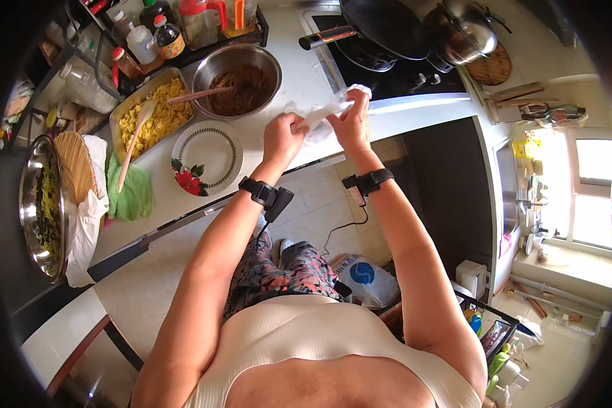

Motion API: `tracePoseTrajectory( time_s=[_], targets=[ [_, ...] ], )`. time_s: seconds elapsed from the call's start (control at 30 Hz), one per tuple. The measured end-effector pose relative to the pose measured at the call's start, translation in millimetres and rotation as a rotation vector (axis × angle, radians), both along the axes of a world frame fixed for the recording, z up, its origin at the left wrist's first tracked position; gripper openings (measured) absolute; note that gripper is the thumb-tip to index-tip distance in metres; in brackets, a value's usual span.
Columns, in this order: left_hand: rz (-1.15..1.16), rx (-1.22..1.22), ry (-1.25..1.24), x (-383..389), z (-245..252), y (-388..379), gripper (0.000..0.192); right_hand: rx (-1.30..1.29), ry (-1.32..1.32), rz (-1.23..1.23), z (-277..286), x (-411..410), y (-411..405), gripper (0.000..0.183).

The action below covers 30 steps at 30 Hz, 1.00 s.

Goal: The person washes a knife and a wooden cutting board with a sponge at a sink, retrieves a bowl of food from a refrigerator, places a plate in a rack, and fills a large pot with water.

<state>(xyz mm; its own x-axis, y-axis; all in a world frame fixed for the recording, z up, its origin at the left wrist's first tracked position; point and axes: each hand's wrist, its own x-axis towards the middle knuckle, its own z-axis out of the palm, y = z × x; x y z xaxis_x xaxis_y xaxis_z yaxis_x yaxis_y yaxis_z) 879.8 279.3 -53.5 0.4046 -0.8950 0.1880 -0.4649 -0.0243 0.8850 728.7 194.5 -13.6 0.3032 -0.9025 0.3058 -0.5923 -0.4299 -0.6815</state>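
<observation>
A thin, translucent plastic bag or film is stretched between my two hands over the counter's front edge. My left hand pinches one end of it between thumb and fingers. The other end is gripped by my right hand, near the cooktop. Left of my hands lies a white plate with a leaf border and a red flower, bare of food. Behind the plate, a steel bowl contains dark noodle-like strands, and pink chopsticks rest across its rim.
A rectangular tray of scrambled egg holds a spatula. At far left stands a steel bowl of shredded vegetables beside a green cloth. A wok sits on the black cooktop. Bottles line the back.
</observation>
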Motion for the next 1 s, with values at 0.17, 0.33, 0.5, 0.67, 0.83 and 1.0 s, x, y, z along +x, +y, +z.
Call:
tracePoseTrajectory(
  time_s=[0.17, 0.33, 0.5, 0.67, 0.83, 1.0],
  targets=[
    [0.025, -0.049, 0.114, 14.3, 29.9, 14.5, 0.014, 0.066, -0.076, -0.048, 24.2, -7.1, 16.2, 0.068],
    [0.108, -0.04, 0.624, 25.9, 18.7, 23.4, 0.011, -0.046, -0.189, -0.318, -1.0, -38.5, 4.6, 0.063],
    [-0.212, 0.238, 0.56, 13.6, 46.4, 26.4, 0.026, 0.21, -0.094, 0.13, 3.6, -53.0, 16.7, 0.062],
    [-0.115, 0.125, 0.752, 17.8, 54.2, 19.1, 0.026, 0.311, -0.365, -0.095, -11.4, -69.8, -12.6, 0.026],
    [-0.2, 0.103, 0.914, 18.8, 60.5, 21.3, 0.024, 0.351, -0.439, 0.11, 15.0, -78.0, -18.4, 0.033],
    [-0.253, 0.287, 0.365, 1.5, 87.5, 15.3, 0.019, 0.558, -0.204, 0.583, 59.8, -67.2, 11.7, 0.065]
  ],
)
